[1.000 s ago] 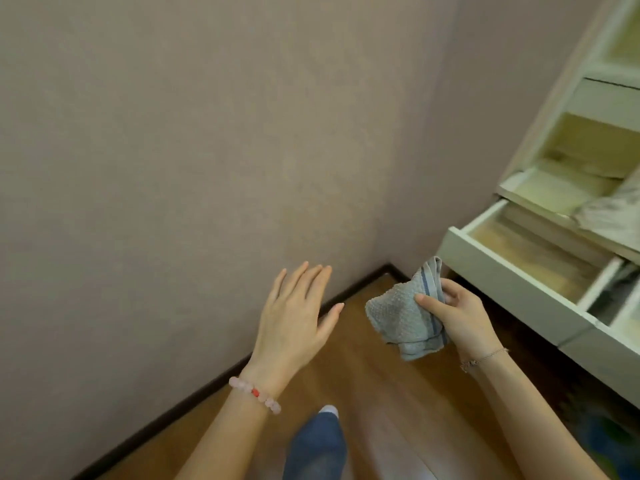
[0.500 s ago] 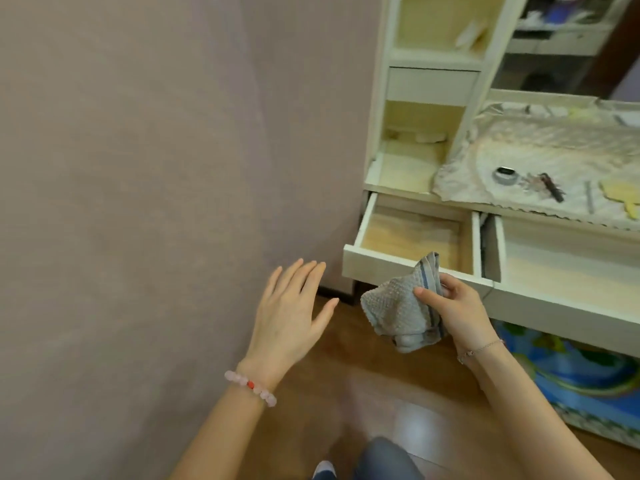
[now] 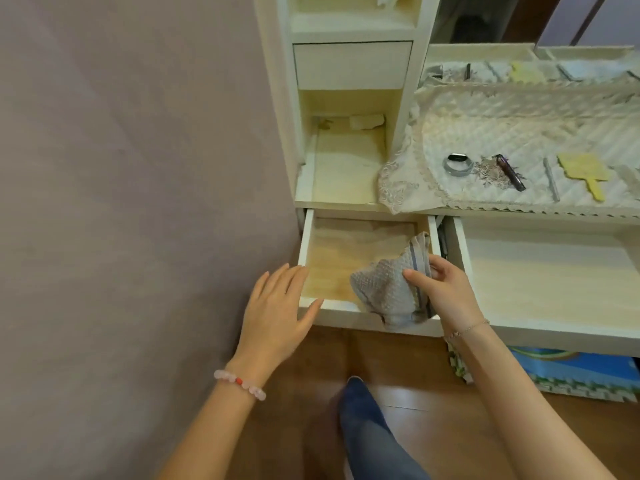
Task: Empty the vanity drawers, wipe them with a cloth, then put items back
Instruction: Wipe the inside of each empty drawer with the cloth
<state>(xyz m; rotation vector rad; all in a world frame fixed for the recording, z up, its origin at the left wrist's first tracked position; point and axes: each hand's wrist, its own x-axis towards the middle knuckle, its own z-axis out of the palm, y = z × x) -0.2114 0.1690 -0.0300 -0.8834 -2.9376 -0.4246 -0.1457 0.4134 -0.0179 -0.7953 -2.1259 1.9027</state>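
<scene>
Mauve wall (image 3: 121,168), cream vanity (image 3: 353,64): an empty drawer is about to be wiped.
The right hand (image 3: 446,292) pinches a bunched grey waffle cloth (image 3: 384,292) over the smaller drawer (image 3: 343,254) at centre frame, apparently to wipe it. The left hand (image 3: 273,317), fingers straight and holding nothing, hovers by its front corner. A metal band (image 3: 458,164), a dark pen-like stick (image 3: 510,172) and a yellow paddle-shaped item (image 3: 585,169) lie on the lace-covered worktop (image 3: 540,129), upper right, clear of the work.
</scene>
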